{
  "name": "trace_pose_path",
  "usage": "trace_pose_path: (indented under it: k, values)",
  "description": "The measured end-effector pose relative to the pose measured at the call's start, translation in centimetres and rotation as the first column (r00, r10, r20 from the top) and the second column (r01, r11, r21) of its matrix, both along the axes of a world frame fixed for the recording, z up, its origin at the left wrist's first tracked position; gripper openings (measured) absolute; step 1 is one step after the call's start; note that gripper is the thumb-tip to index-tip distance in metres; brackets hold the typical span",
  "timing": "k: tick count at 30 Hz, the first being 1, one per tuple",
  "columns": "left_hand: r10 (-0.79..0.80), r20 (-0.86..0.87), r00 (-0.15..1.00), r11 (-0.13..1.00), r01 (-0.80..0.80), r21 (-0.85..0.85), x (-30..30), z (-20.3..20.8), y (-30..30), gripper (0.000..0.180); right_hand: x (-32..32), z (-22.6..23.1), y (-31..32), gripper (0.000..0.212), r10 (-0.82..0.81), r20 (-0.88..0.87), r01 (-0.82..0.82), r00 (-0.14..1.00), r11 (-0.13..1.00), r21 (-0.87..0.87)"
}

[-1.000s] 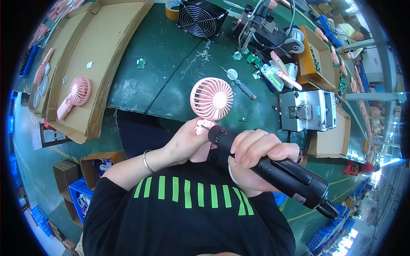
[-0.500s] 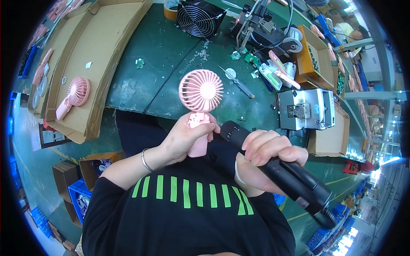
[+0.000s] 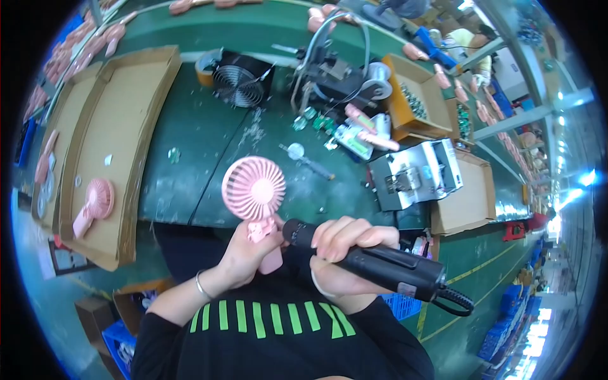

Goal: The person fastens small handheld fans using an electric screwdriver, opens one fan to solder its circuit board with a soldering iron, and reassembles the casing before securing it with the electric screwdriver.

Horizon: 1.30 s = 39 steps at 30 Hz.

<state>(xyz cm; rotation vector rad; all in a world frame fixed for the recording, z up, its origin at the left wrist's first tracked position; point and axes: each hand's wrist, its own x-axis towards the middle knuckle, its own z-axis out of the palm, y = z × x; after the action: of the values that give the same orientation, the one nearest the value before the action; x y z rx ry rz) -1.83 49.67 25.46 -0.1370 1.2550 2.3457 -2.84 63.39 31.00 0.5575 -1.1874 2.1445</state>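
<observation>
In front of my body, my left hand [image 3: 237, 256] is closed round the handle of a pink handheld fan [image 3: 254, 190]. The fan stands nearly upright, its round slatted head above my fingers. My right hand [image 3: 348, 256] wraps round a black electric screwdriver [image 3: 399, 267], whose cord leaves its rear end. The screwdriver's front end points left and meets the fan's handle beside my left fingers; its tip is hidden there. Beyond the fan, a small screwdriver [image 3: 318, 169] lies on the green table [image 3: 183, 145], with a pale round disc [image 3: 296, 151] near it.
On the left, a cardboard tray [image 3: 126, 114] holds another pink fan [image 3: 97, 201]. A black box fan [image 3: 238, 85] and a soldering stand [image 3: 335, 76] occupy the table's far side. To the right are a white-and-grey machine [image 3: 415, 177], a parts box [image 3: 424, 82] and green circuit boards [image 3: 324, 123].
The view has shifted, so the table and both hands appear farther left and lower. The electric screwdriver has turned closer to level. Both hands keep their holds.
</observation>
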Motion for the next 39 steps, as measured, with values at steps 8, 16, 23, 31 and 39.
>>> trace_pose_path:
  k: [8, 16, 23, 31, 39]
  values:
    - [-0.024, 0.014, 1.000, 1.000, 0.024, 0.011, 0.1, -0.3, -0.2, 0.018, 0.5, -0.9, -0.1, 0.066, -0.009, -0.031, 0.008, 0.999, 1.000, -0.008]
    - [0.047, 0.033, 0.998, 0.999, -0.047, 0.007, -0.3, -0.5, -0.6, 0.020, -1.0, -0.4, 0.3, 0.070, -0.131, 0.015, 0.129, 0.991, 0.987, 0.094]
    - [0.088, 0.002, 0.996, 0.993, -0.088, 0.076, -0.8, 0.7, -2.0, 0.024, -6.6, -1.5, 7.0, 0.074, -0.427, 0.177, 0.448, 0.887, 0.888, -0.101]
    - [0.066, 0.000, 0.998, 0.944, -0.062, 0.324, -1.4, 1.4, -2.0, 0.034, -4.2, -8.1, 8.7, 0.030, -0.374, 0.577, 0.412, 0.726, 0.908, 0.071]
    - [0.180, -0.031, 0.983, 0.943, -0.163, 0.290, -1.4, -1.1, -1.3, 0.048, -2.6, -8.5, 8.1, 0.036, -0.216, 0.845, -0.089, 0.489, 0.951, 0.295]
